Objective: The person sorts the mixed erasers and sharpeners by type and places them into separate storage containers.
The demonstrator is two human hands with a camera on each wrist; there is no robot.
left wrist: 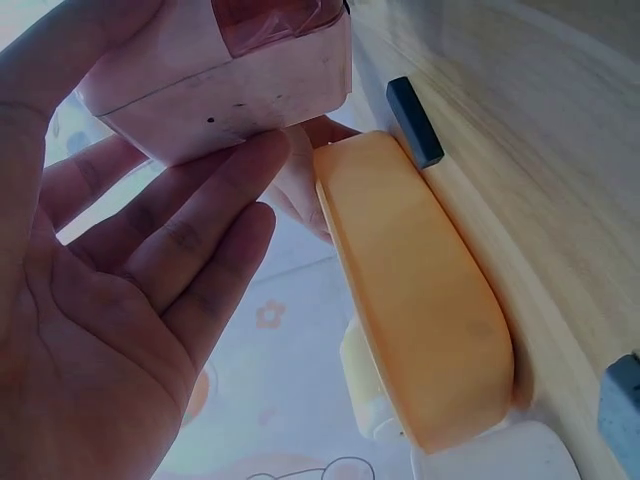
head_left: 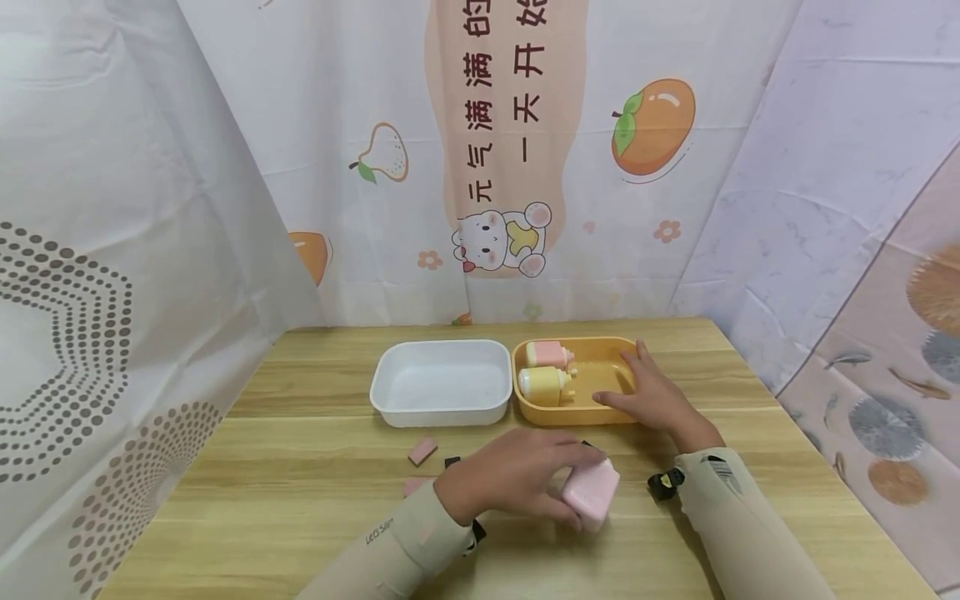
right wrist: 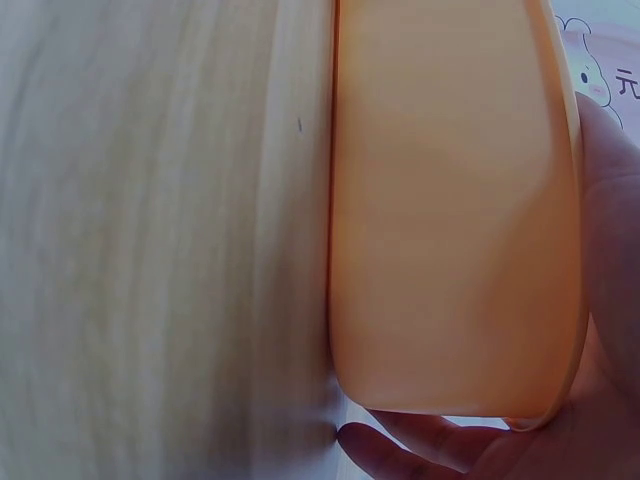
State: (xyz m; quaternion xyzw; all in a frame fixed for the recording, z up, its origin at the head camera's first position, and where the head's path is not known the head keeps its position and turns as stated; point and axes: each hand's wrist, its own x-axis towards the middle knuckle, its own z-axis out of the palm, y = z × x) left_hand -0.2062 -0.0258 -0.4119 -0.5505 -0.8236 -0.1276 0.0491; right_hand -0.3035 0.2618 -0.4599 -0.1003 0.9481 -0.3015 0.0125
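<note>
Hands on pink box and orange tray

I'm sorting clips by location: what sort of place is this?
Probably a makeshift tabletop workspace, perhaps indoors: a wood-grain table backed by printed sheets, with a white tray and an orange tray on it.

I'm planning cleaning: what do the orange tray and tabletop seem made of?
Orange tray: probably plastic with a smooth satin finish, judging by its even colour and rounded corners. Tabletop: smooth wood or printed laminate, given streaked grain; which is unclear.
</note>
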